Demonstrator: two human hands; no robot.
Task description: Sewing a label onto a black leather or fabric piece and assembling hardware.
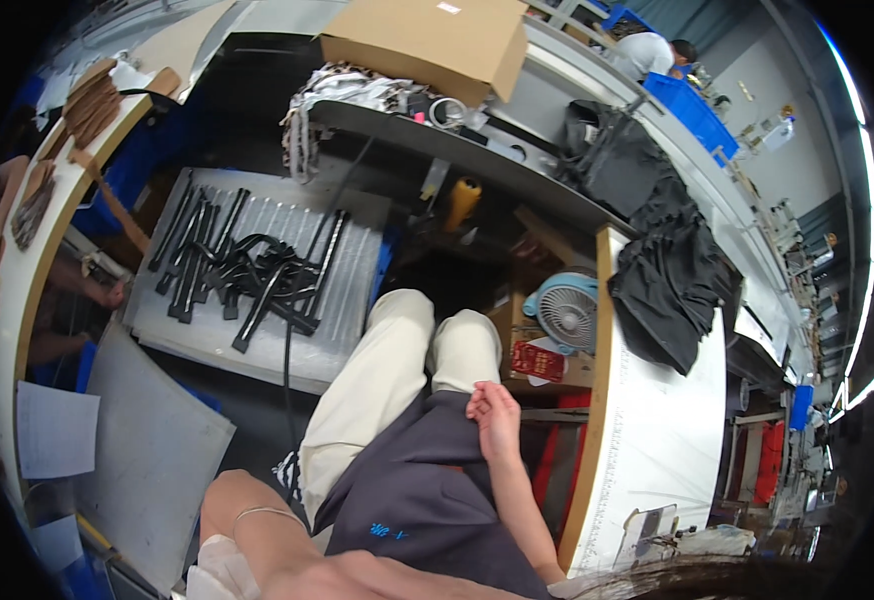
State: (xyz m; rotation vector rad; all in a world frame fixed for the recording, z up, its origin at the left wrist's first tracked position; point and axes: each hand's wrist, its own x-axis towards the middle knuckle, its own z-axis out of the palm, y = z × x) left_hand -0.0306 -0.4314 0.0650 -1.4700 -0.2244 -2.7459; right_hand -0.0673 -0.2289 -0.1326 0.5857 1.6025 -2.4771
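Note:
My right hand (pixel 498 415) rests over my lap near the right knee, its fingers loosely curled and nothing visible in it. At the lower left, my left arm bends across, with a thin bracelet on its wrist. My left hand (pixel 229 495) is turned away, its fingers hidden. A dark apron (pixel 407 490) covers my lap over light trousers. Beyond my left knee, a pale ribbed board (pixel 352 240) carries a pile of black strips (pixel 257 265), some straight and some tangled. Neither hand touches them.
A cardboard box (pixel 427 45) and patterned cloth (pixel 342 95) lie on the far shelf. Right are black fabric (pixel 662 280), a white tabletop (pixel 657 430) and a small fan (pixel 565 310). Left, another person's hand (pixel 112 293) shows near a table with brown pieces (pixel 92 105). A person (pixel 647 52) works far off.

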